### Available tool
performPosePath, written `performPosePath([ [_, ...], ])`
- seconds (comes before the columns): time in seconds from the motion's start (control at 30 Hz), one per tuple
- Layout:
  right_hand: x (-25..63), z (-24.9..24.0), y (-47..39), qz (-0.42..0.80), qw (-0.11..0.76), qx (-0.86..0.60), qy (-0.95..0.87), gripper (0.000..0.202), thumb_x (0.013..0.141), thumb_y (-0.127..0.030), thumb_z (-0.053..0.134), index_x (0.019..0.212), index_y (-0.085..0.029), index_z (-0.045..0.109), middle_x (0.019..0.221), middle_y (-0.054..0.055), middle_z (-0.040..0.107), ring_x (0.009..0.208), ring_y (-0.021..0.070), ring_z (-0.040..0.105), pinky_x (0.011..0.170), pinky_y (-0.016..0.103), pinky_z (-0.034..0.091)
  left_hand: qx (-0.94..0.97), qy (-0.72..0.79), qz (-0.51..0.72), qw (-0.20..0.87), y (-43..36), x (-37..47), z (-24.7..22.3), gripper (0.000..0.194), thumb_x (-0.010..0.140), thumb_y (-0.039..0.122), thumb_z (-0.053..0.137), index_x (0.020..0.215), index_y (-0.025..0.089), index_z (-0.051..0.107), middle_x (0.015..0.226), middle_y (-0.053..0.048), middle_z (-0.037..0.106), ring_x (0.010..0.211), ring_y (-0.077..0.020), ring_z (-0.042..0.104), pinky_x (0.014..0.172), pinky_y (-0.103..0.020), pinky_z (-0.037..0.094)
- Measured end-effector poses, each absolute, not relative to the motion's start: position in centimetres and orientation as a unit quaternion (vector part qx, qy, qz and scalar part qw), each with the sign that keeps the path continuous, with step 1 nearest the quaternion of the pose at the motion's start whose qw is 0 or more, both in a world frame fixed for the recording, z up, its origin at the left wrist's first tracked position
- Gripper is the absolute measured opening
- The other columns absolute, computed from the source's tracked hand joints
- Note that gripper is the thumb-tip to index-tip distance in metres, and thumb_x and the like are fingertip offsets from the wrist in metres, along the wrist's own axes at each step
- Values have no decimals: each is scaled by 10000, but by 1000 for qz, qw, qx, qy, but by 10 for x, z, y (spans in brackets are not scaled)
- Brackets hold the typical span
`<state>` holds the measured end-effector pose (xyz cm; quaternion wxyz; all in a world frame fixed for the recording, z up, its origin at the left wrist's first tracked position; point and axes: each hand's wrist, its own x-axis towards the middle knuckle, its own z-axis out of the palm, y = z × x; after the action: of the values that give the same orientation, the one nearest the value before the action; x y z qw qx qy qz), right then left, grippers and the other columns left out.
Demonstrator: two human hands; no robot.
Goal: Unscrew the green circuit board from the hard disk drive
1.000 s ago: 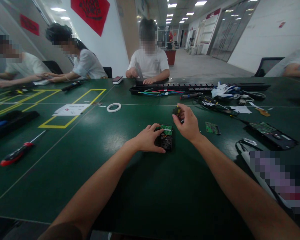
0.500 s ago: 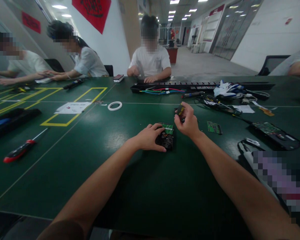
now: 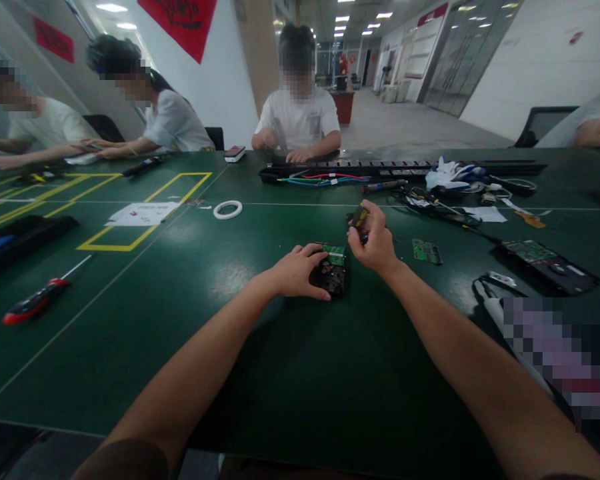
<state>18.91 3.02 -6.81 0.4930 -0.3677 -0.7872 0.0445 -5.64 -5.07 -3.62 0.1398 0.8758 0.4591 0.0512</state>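
Observation:
My left hand (image 3: 300, 270) grips the left side of a hard drive (image 3: 334, 279) lying flat on the green table. Its thumb is at the near edge and its fingers reach over the far part. A green circuit board shows on the drive's far half, and its near half is black. Just right of the drive, my right hand (image 3: 375, 241) is closed around a black-and-yellow handle (image 3: 361, 215), apparently a screwdriver's; its tip is hidden. Small dark parts lie partly behind those fingers. A loose green circuit board (image 3: 427, 251) rests right of this hand.
A red-and-black screwdriver (image 3: 45, 297) and a black tray (image 3: 35, 237) lie left. A white tape roll (image 3: 228, 210) sits ahead. Cables, white gloves (image 3: 453, 177) and a long black rack strip (image 3: 330, 170) lie beyond. Another drive (image 3: 547, 265) is at right. Several people sit around the table.
The whole view has shifted slightly. Both hands keep nearly the same pose, the left on the hard drive and the right around the handle.

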Motion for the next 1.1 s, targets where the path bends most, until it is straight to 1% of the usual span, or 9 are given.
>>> performPosePath([
  [0.13,190,-71,29,17,492,-378,-784,769,924,-348,581,1588,-227,212,1389,202,650,846,278,779,777,490,660,878,455,52,139,-50,-57,-37,1118,716,833,689,1593,199,410,1660,-159,330,1435,-421,392,1205,-525,366],
  [0.27,190,-73,28,5,491,-379,-785,744,927,-389,594,1571,-226,261,1342,189,676,779,262,769,759,500,662,879,454,55,136,-50,-57,-38,1106,720,827,694,1584,192,423,1656,-165,337,1438,-422,388,1211,-531,352],
  [0.4,188,-73,25,-8,494,-380,-782,713,928,-389,611,1556,-251,301,1318,164,691,734,238,757,744,486,671,879,453,58,138,-50,-58,-38,1092,723,817,697,1583,204,422,1659,-158,334,1431,-419,401,1207,-524,354],
  [0.5,187,-73,25,-10,498,-383,-778,722,928,-375,616,1564,-261,294,1385,176,650,814,257,767,763,489,679,879,453,56,136,-50,-58,-38,1100,718,821,698,1580,193,428,1654,-163,341,1425,-420,407,1209,-520,353],
  [0.6,188,-73,26,13,504,-368,-781,747,937,-348,594,1590,-252,243,1450,191,604,980,301,769,834,506,678,880,453,55,135,-50,-57,-39,1117,713,831,693,1583,185,425,1652,-166,343,1420,-422,411,1212,-521,352],
  [0.7,188,-72,28,47,515,-336,-787,741,962,-317,543,1609,-262,185,1495,184,564,1076,300,754,914,517,663,880,453,55,135,-50,-58,-38,1130,709,845,686,1588,186,421,1656,-166,336,1417,-423,415,1207,-521,363],
  [0.83,185,-69,25,63,509,-342,-787,751,965,-304,545,1611,-286,162,1488,173,569,1063,287,755,944,523,651,882,444,54,147,-48,-61,-34,1103,725,868,650,1586,214,432,1650,-151,349,1419,-422,417,1198,-527,374],
  [0.93,184,-65,22,49,512,-353,-782,745,953,-327,584,1599,-284,215,1482,173,573,1036,297,752,887,516,665,881,442,53,159,-47,-64,-32,1053,768,859,612,1587,222,436,1638,-143,369,1416,-411,431,1197,-520,376],
  [1.1,183,-62,19,31,511,-360,-780,728,949,-347,609,1590,-285,269,1458,162,581,962,283,749,820,500,676,881,441,67,159,-45,-64,-33,1026,775,845,626,1563,205,475,1617,-159,383,1401,-416,454,1198,-533,382],
])
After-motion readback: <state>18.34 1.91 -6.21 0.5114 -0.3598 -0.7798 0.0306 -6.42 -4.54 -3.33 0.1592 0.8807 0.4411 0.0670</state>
